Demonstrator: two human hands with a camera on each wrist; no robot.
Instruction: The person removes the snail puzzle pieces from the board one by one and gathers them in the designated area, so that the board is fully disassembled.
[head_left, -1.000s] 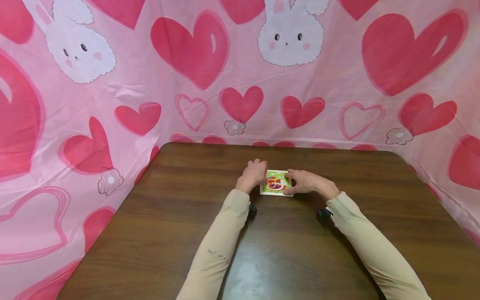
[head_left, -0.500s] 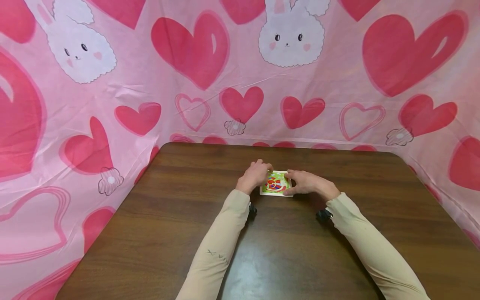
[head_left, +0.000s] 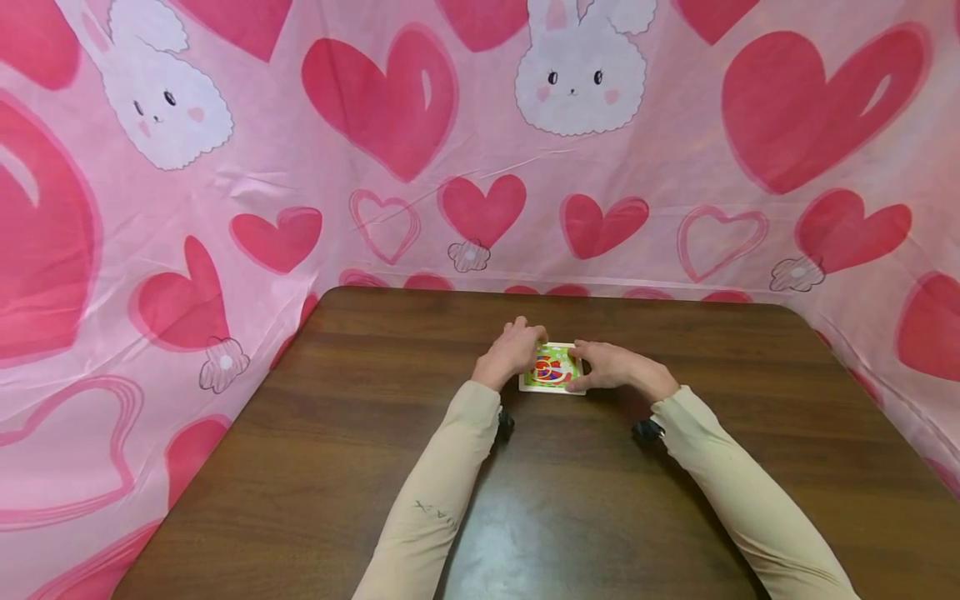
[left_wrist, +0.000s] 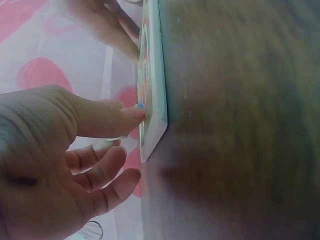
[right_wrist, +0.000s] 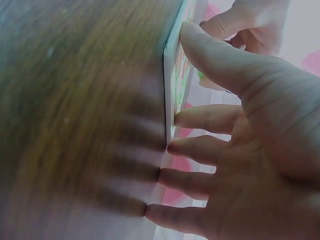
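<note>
A flat, square picture puzzle [head_left: 551, 371] with a thick white rim lies on the table, its green face showing a red and blue spiral figure. Over its left side, my left hand [head_left: 512, 354] pinches a small puzzle piece between thumb and forefinger. Only slivers of blue and green show at the fingertips, so its shape is hidden. The other fingers of the left hand [left_wrist: 65, 150] curl loosely beyond the board. My right hand [head_left: 611, 364] steadies the right side: in the right wrist view the thumb [right_wrist: 215, 55] rests on the rim and nearly straight fingers touch the edge and tabletop.
The brown wooden table [head_left: 337, 467] extends around the board on all sides. Behind and beside it hangs a pink cloth [head_left: 420, 150] printed with hearts and rabbits. A small black device [head_left: 647, 432] sits under the right wrist, with another [head_left: 506, 425] under the left.
My left hand has shifted slightly right, farther over the board's upper left, and covers more of the picture. The right hand and the board have stayed in place.
</note>
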